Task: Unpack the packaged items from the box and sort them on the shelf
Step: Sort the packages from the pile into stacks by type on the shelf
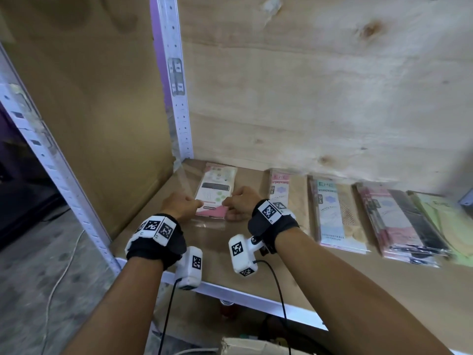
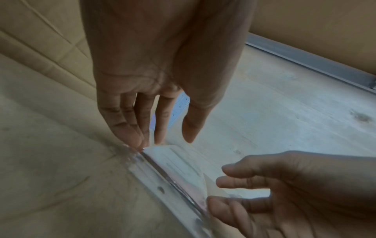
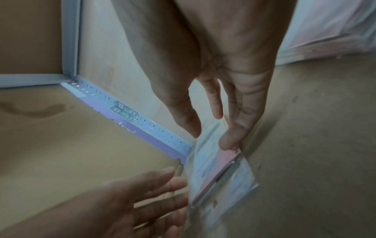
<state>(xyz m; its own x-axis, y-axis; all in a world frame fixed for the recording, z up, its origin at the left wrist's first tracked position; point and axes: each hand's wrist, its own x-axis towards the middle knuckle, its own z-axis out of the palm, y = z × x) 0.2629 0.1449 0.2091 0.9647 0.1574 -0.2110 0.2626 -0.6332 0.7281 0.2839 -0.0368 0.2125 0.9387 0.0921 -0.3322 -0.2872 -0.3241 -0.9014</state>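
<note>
Pink packet, lower centre, flat on shelf. Left hand and right hand: grip released, straight fingertips squaring its edges. Step: placement. Next: fetch another from box.

**Readable print on the shelf packs**

Two packs bear the brand "ENE" at their top ends: the pink pack and the blue pack. A fainter "ENE" shows on the green pack. Smaller lines under these brands are too blurred to read, as is the print on the leftmost pack.
</note>
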